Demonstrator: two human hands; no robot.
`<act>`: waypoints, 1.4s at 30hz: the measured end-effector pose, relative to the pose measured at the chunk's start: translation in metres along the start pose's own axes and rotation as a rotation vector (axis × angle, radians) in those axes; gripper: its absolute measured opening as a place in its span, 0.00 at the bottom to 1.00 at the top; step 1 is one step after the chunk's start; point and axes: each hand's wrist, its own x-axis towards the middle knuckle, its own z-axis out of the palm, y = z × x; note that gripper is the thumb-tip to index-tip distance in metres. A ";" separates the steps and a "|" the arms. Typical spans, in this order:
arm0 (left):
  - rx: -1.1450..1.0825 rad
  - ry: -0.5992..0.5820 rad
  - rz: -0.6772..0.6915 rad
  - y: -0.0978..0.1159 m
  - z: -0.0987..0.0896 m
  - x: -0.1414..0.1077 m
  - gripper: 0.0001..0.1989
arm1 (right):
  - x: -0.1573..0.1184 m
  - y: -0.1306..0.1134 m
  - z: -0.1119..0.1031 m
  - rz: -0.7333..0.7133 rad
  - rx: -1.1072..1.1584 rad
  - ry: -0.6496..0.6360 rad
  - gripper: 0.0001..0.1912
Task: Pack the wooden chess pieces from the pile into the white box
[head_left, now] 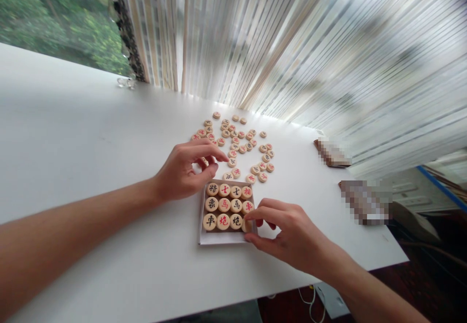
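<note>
A shallow white box (219,238) on the white table holds rows of round wooden xiangqi pieces with red and black characters. My right hand (288,230) is at the box's lower right corner, its thumb and fingertips closed around a xiangqi piece (247,224) at the end of the nearest row; the fingers partly cover it. Just beyond the box's upper left corner hovers my left hand (191,167), thumb and index finger apart with nothing between them. Its index fingertip is close to a loose black-marked piece (232,162); I cannot tell whether they touch.
Several loose pieces (235,140) lie scattered behind the box. Two blurred flat items (330,152) sit at the table's right side. A small clear object (126,83) stands by the window. A striped curtain (226,41) hangs along the back edge. White cables (310,303) show below the table.
</note>
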 end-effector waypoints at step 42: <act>-0.040 -0.019 -0.004 -0.003 0.001 -0.001 0.09 | -0.028 0.009 0.008 -0.232 0.076 0.289 0.15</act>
